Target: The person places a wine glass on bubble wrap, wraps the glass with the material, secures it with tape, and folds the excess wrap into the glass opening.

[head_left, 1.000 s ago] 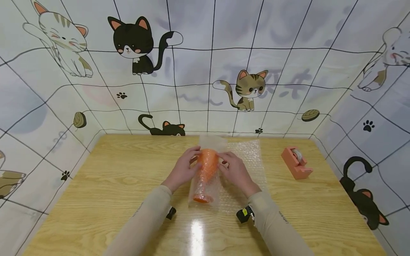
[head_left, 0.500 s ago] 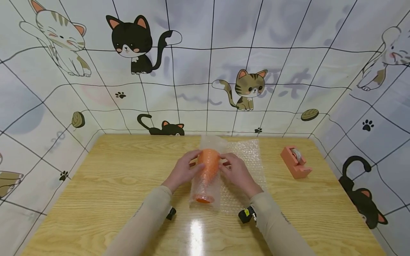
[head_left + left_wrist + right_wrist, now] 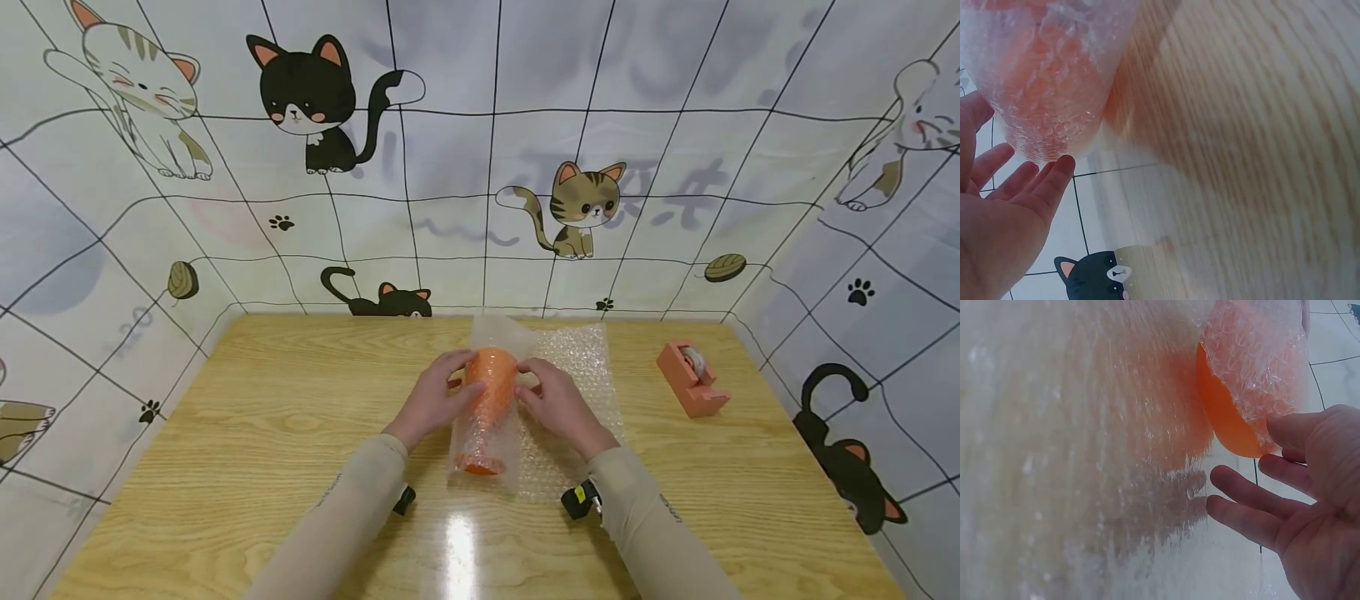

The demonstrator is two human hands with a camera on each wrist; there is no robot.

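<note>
An orange object (image 3: 493,379), narrow in the middle and wider at both ends, lies partly rolled in bubble wrap (image 3: 570,367). My left hand (image 3: 432,397) holds its left side, thumb on the wrap and fingertips around the far end, as the left wrist view shows with the hand (image 3: 1016,200). On the other side my right hand (image 3: 557,403) grips the roll near its far end. In the right wrist view the thumb of that hand (image 3: 1297,481) presses the wrap's edge, beside a bare strip of orange surface (image 3: 1225,415); two fingers extend over the flat sheet.
A pink tape dispenser (image 3: 692,382) with a clear roll stands at the right on the wooden table (image 3: 300,375). The flat part of the wrap spreads to the right of the roll. A cloth with printed cats (image 3: 450,167) surrounds the table's back and sides.
The wrapped object has shifted slightly to the right, and both hands have moved along with it. The tape dispenser has stayed in place.
</note>
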